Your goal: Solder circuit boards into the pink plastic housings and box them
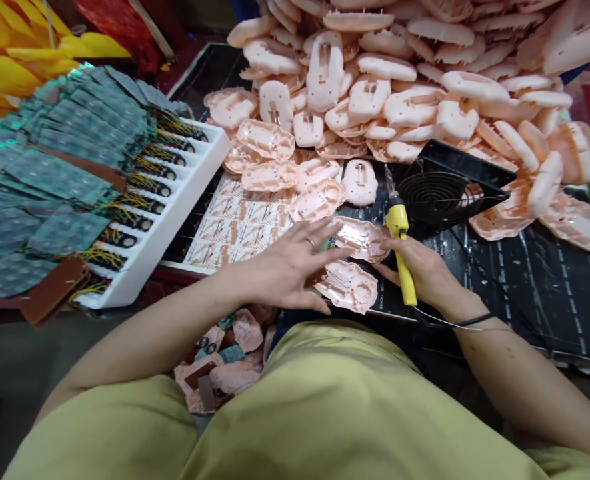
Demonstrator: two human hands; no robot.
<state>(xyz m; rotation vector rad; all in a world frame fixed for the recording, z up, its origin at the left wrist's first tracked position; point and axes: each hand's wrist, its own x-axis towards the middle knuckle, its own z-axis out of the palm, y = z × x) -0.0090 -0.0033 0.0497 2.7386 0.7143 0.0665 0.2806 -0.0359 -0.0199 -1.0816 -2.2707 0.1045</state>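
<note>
My left hand (295,267) is spread over the table's front edge, its fingers reaching over two pink shell halves. The nearer half (352,287) lies with its inside up, thin wires across it. Just behind it is the farther half (359,239), also inside up with wires. My right hand (422,270) holds a yellow soldering iron (399,227), its tip pointing up and away from me, while some fingers reach toward the farther half. Part of the left fingertips' contact with the shells is hard to make out.
A black fan (449,187) stands behind my right hand. Pink shells (325,73) are heaped at the back. At the left, a white foam tray (175,220) holds round parts wired to green boards (55,180). A printed sheet (239,223) lies behind my left hand.
</note>
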